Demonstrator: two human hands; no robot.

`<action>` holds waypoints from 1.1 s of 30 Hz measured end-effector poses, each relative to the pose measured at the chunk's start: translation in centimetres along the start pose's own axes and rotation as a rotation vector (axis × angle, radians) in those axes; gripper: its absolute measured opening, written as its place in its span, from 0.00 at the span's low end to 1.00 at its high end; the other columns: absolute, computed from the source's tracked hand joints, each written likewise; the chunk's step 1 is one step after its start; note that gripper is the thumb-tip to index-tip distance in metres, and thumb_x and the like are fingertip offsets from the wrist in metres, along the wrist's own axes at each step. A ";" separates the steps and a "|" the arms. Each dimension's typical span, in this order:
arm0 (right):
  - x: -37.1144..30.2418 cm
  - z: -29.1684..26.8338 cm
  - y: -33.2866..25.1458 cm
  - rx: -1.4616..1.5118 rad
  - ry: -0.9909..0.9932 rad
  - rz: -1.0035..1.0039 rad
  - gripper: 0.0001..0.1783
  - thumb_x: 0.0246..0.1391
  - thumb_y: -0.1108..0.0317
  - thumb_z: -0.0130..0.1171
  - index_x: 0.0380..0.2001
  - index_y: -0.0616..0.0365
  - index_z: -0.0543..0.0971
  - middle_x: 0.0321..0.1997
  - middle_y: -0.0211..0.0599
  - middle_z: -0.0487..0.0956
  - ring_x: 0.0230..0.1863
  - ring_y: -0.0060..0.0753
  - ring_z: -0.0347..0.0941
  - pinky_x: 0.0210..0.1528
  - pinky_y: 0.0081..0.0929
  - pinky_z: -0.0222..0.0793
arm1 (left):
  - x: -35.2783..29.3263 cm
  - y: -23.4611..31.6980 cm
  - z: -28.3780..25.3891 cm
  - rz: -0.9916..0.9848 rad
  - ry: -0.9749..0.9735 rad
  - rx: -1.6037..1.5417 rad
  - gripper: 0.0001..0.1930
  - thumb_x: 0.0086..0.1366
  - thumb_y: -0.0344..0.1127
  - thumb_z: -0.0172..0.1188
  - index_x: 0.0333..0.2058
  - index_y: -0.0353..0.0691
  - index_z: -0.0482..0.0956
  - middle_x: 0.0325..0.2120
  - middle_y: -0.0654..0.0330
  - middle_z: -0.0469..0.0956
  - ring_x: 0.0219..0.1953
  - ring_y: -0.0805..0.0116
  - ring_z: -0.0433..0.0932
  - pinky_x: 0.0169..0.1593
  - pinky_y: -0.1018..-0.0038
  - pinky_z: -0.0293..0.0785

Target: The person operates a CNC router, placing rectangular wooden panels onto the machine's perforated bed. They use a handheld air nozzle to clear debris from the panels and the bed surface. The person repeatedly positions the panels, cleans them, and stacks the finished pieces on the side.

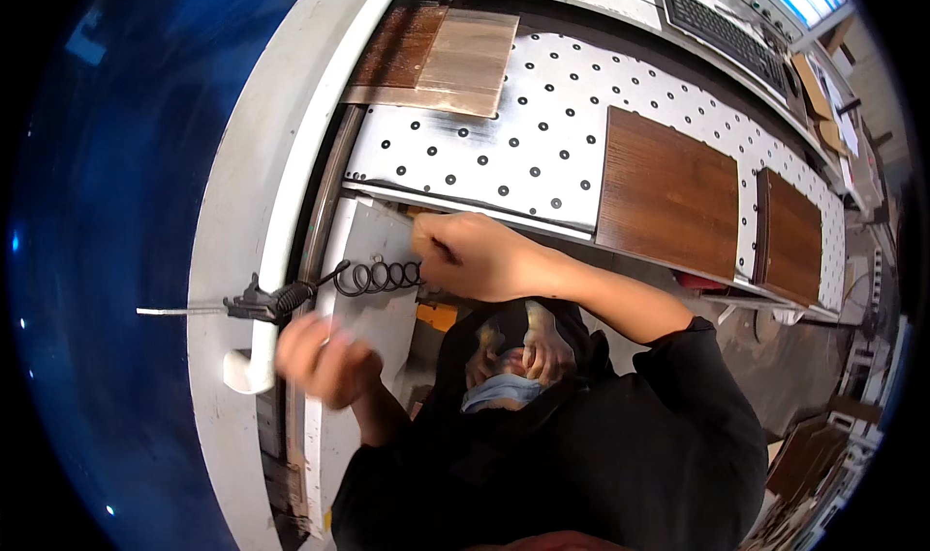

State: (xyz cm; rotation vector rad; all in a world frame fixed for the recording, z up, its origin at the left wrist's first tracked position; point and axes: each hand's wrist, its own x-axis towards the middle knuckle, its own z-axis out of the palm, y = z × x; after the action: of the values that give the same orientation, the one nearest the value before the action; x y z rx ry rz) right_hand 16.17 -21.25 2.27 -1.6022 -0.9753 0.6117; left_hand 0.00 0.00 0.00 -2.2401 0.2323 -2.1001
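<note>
A black coiled cord (pixel 383 277) stretches from a black clamp-like fitting (pixel 257 303) on the white rail to my right hand. My right hand (pixel 477 255) is closed, its fingers curled in. The cord's end disappears at the edge of this fist, and what the fingers hold is hidden. Just below the fitting is my left hand (pixel 329 362), smeared by motion, so its fingers cannot be read. A thin metal rod (pixel 179 311) sticks out leftward from the fitting.
A white table (pixel 465 154) dotted with black round pads lies ahead. Brown wood-grain panels (pixel 668 192) (pixel 790 236) rest on it, with another panel (pixel 436 57) at the far left. The white rail (pixel 291 202) curves along the left. A keyboard (pixel 727 37) is at the far right.
</note>
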 end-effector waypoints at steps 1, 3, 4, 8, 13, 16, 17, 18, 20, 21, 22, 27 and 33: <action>-0.2 0.3 0.7 0.064 0.027 0.051 0.11 0.62 0.70 0.51 0.26 0.59 0.65 0.20 0.32 0.62 0.24 0.25 0.55 0.27 0.29 0.59 | 0.3 -0.4 0.3 0.008 -0.004 -0.023 0.15 0.71 0.44 0.58 0.44 0.37 0.74 0.51 0.43 0.72 0.46 0.56 0.75 0.49 0.64 0.78; -0.8 0.5 3.0 0.143 0.060 0.088 0.12 0.64 0.71 0.47 0.24 0.59 0.63 0.20 0.33 0.58 0.24 0.23 0.52 0.26 0.28 0.57 | 1.1 -0.4 -0.8 -0.251 0.110 0.359 0.37 0.70 0.54 0.59 0.63 0.32 0.56 0.55 0.38 0.70 0.53 0.48 0.74 0.58 0.58 0.74; -1.4 0.6 4.2 0.133 0.076 0.083 0.13 0.64 0.72 0.46 0.24 0.60 0.62 0.19 0.33 0.57 0.24 0.23 0.51 0.26 0.28 0.56 | 1.4 -0.7 -0.3 -0.324 0.043 0.339 0.42 0.68 0.57 0.60 0.65 0.31 0.53 0.57 0.38 0.69 0.56 0.47 0.73 0.60 0.56 0.73; -3.2 -0.3 5.3 0.062 0.155 0.088 0.14 0.63 0.68 0.55 0.23 0.61 0.70 0.17 0.38 0.66 0.20 0.30 0.60 0.25 0.32 0.58 | 0.8 -0.2 3.3 -0.761 -0.240 0.116 0.40 0.69 0.44 0.64 0.70 0.36 0.52 0.52 0.46 0.74 0.53 0.54 0.75 0.57 0.65 0.75; -4.1 -0.2 4.3 -0.208 0.291 -0.140 0.29 0.56 0.65 0.65 0.60 0.55 0.70 0.54 0.47 0.77 0.53 0.41 0.76 0.54 0.36 0.73 | 1.9 0.9 6.5 -0.853 -0.036 -0.298 0.22 0.72 0.31 0.56 0.60 0.28 0.64 0.36 0.54 0.75 0.42 0.63 0.75 0.48 0.67 0.74; -3.5 -0.6 4.1 -0.286 0.286 -0.300 0.51 0.47 0.66 0.69 0.70 0.64 0.53 0.73 0.55 0.55 0.75 0.56 0.51 0.76 0.46 0.52 | 3.2 7.1 10.2 -0.873 -0.285 -0.823 0.20 0.67 0.27 0.54 0.57 0.27 0.67 0.36 0.52 0.77 0.44 0.60 0.76 0.53 0.62 0.72; -3.4 -0.6 4.3 -0.376 0.338 -0.355 0.53 0.44 0.67 0.71 0.69 0.67 0.53 0.73 0.58 0.54 0.75 0.58 0.50 0.75 0.48 0.53 | 3.5 9.5 11.0 -0.838 -0.428 -0.924 0.21 0.65 0.26 0.54 0.57 0.28 0.68 0.39 0.51 0.77 0.46 0.60 0.76 0.55 0.60 0.71; -3.2 -0.3 6.0 -0.413 0.367 -0.370 0.52 0.42 0.68 0.70 0.68 0.68 0.55 0.70 0.56 0.60 0.73 0.60 0.54 0.74 0.50 0.54 | 3.2 11.6 11.4 -0.813 -0.649 -0.781 0.23 0.63 0.28 0.56 0.57 0.29 0.68 0.46 0.49 0.76 0.52 0.55 0.74 0.62 0.55 0.66; -4.0 0.3 13.5 0.081 0.570 -0.133 0.39 0.46 0.67 0.68 0.62 0.67 0.66 0.60 0.54 0.69 0.64 0.53 0.65 0.67 0.45 0.62 | 2.1 13.5 15.1 -0.348 -0.789 -0.966 0.33 0.66 0.39 0.60 0.65 0.31 0.61 0.62 0.42 0.66 0.69 0.45 0.60 0.72 0.51 0.51; -5.1 -0.2 14.6 0.243 0.729 -0.013 0.34 0.49 0.67 0.67 0.59 0.66 0.69 0.56 0.51 0.72 0.58 0.49 0.69 0.61 0.41 0.67 | 2.5 14.3 16.5 -0.376 -0.961 -1.076 0.42 0.66 0.50 0.62 0.69 0.31 0.56 0.66 0.41 0.60 0.72 0.43 0.54 0.73 0.51 0.49; -6.0 -1.2 14.4 0.421 0.906 0.081 0.28 0.53 0.67 0.66 0.56 0.65 0.72 0.52 0.48 0.75 0.51 0.44 0.74 0.55 0.37 0.72 | 2.4 15.2 17.9 -0.472 -1.075 -1.214 0.49 0.63 0.59 0.63 0.70 0.32 0.52 0.68 0.43 0.58 0.73 0.43 0.52 0.73 0.51 0.48; -12.6 -8.9 13.3 0.670 0.910 0.390 0.13 0.63 0.65 0.60 0.44 0.65 0.78 0.22 0.27 0.76 0.21 0.20 0.73 0.26 0.22 0.73 | -7.1 10.8 32.4 -0.462 -1.254 -0.724 0.38 0.71 0.53 0.55 0.72 0.40 0.55 0.71 0.40 0.54 0.73 0.41 0.51 0.73 0.46 0.46; -14.6 -8.7 12.7 0.642 0.632 0.473 0.14 0.57 0.69 0.60 0.43 0.67 0.79 0.20 0.26 0.73 0.19 0.20 0.69 0.23 0.21 0.69 | -17.3 4.3 40.0 -0.300 -1.274 -0.228 0.35 0.73 0.56 0.48 0.72 0.44 0.58 0.73 0.42 0.50 0.75 0.41 0.46 0.73 0.40 0.39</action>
State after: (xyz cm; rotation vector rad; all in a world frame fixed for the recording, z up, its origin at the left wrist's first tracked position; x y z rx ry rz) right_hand 18.93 -38.87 -9.22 -1.2939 0.0866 0.5945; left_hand 38.55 -3.91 -20.49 -3.3290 0.0407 -0.3469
